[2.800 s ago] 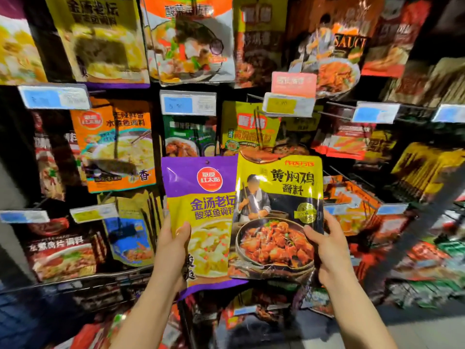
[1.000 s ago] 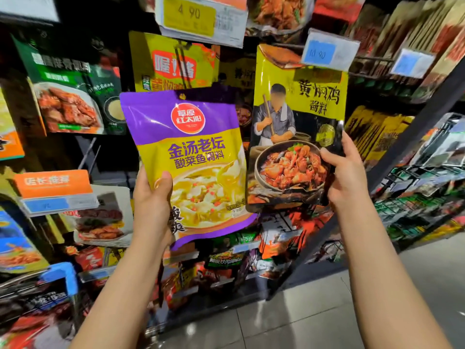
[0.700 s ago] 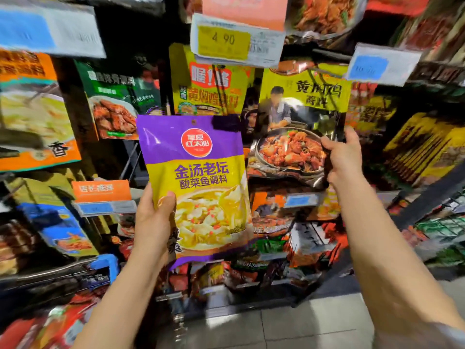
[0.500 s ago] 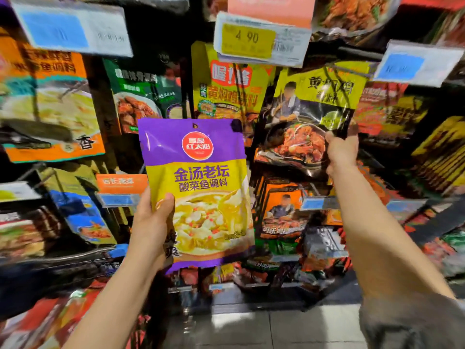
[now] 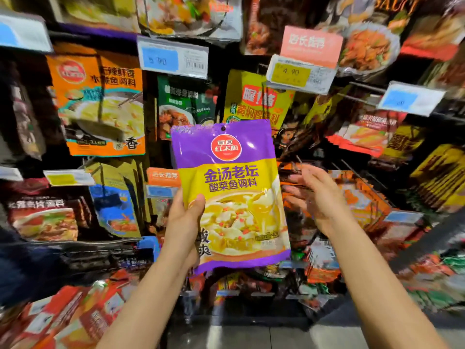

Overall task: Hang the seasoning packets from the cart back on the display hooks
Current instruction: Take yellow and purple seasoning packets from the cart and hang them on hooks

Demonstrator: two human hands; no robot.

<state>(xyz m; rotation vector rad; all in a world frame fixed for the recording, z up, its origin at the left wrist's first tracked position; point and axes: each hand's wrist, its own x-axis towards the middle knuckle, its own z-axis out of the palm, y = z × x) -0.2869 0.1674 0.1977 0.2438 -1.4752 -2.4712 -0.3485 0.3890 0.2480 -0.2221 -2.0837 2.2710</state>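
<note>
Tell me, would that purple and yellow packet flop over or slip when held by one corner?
Probably a little floppy: the purple packet stands upright though the left hand grips only its lower corner. Its glossy film looks slippery. It seems light, since one hand carries it.

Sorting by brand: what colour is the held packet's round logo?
Red, on the purple-and-yellow seasoning packet; head view.

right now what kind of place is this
Most likely a supermarket aisle of hanging seasonings: rows of packets on hooks, such as the orange packet, and price tags clipped above them. The left hand holds a purple packet.
</note>
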